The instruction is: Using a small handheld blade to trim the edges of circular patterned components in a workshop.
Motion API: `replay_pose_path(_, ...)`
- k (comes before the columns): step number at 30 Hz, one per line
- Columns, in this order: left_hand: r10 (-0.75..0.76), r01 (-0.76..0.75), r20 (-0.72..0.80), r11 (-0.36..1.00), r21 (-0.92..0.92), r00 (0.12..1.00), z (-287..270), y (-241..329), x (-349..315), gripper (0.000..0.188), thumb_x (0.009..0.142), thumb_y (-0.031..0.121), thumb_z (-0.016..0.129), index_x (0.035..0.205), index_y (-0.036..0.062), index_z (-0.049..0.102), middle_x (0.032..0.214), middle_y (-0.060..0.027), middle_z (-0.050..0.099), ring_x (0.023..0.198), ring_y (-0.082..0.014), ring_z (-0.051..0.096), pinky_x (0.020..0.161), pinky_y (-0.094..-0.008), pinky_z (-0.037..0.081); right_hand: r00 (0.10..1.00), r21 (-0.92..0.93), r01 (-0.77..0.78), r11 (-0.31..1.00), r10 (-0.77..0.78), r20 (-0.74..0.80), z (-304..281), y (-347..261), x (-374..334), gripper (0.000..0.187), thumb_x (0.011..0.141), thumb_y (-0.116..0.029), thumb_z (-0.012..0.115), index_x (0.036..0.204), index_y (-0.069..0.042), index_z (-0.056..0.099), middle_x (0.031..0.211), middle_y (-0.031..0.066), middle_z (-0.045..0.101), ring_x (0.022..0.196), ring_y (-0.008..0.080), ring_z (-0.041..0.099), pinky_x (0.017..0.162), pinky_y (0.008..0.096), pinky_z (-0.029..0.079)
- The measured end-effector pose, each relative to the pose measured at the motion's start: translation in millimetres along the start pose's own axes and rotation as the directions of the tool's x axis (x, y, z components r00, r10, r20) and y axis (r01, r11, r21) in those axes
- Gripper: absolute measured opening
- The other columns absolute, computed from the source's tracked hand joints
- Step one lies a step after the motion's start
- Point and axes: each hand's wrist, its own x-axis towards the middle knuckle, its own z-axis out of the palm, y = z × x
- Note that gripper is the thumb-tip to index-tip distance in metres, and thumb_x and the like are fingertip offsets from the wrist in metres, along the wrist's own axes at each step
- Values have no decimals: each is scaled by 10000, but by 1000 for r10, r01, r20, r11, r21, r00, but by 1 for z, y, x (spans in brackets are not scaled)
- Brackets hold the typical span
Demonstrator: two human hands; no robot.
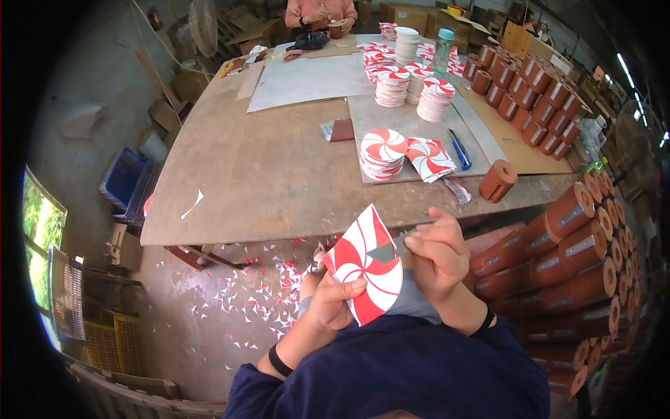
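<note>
Over my lap, my left hand (pixel 331 302) grips a printed paper piece (pixel 378 285) with a red-and-white pinwheel swirl, thumb on top. One side of the piece is rounded; pointed corners stick out at top and bottom. My right hand (pixel 444 260) is closed at its upper right edge, fingers curled and pinched. A grey patch (pixel 382 253) shows across the paper beside those fingers; I cannot tell what it is. Ahead on the table are a stack of round swirl discs (pixel 384 148), a pile of uncut swirl pieces (pixel 429 158) and a blue utility knife (pixel 459 149).
The wooden table (pixel 230 174) carries more disc stacks (pixel 436 98), a bottle (pixel 442 52) and brown cylinders (pixel 537 84). More brown cylinders (pixel 569 255) are piled close on my right. Paper scraps (pixel 258 293) litter the floor. Another person (pixel 321 12) sits across the table.
</note>
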Motion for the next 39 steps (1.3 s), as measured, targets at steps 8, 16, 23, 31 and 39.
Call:
replay_pose_path(8, 21, -19, -20, 998, 54, 1000, 6, 2, -2, 518, 704, 22, 574, 1171, 27, 349, 1082, -76, 488, 1013, -192, 474, 872, -328, 385, 958, 88, -286, 954, 287, -3, 7, 11, -23, 174, 608, 81, 616, 725, -44, 588, 616, 48, 516, 587, 165, 495, 764, 364, 417)
replay_pose_path(16, 51, -40, -75, 989, 139, 996, 8, 9, 0, 502, 677, 11, 601, 1133, 0, 390, 1031, -85, 523, 943, -187, 518, 826, -320, 414, 923, 292, -385, 876, 373, 97, -9, 1, -13, 150, 667, 58, 610, 753, -35, 529, 701, 48, 507, 657, 144, 488, 732, 306, 419)
replay_pose_path(23, 100, -102, 62, 473, 875, 993, 25, 63, 6, 351, 641, -8, 630, 965, -34, 498, 846, -63, 581, 772, -119, 546, 706, -271, 445, 331, 369, -929, -1, 443, 833, -26, 4, 4, 133, 722, 20, 589, 824, -13, 511, 769, 2, 534, 697, 40, 485, 614, 176, 391)
replay_pose_path(31, 284, -314, 136, 820, 479, 949, -16, 71, 17, 694, 707, 221, 624, 1229, 42, 203, 1128, -173, 450, 950, -285, 523, 788, -394, 434, 334, 552, -826, -112, 692, 640, 1, 23, -11, 106, 713, 48, 569, 799, 0, 530, 762, 43, 573, 698, 80, 539, 647, 198, 427)
replay_pose_path(39, 526, -489, -96, 833, 261, 845, -8, 12, 43, 377, 777, 76, 524, 1128, 45, 391, 1086, -88, 494, 1021, -205, 473, 851, -369, 384, 351, 548, -835, -55, 713, 606, 25, 20, -8, 86, 729, 29, 567, 806, 9, 535, 770, 60, 580, 691, 80, 542, 636, 189, 428)
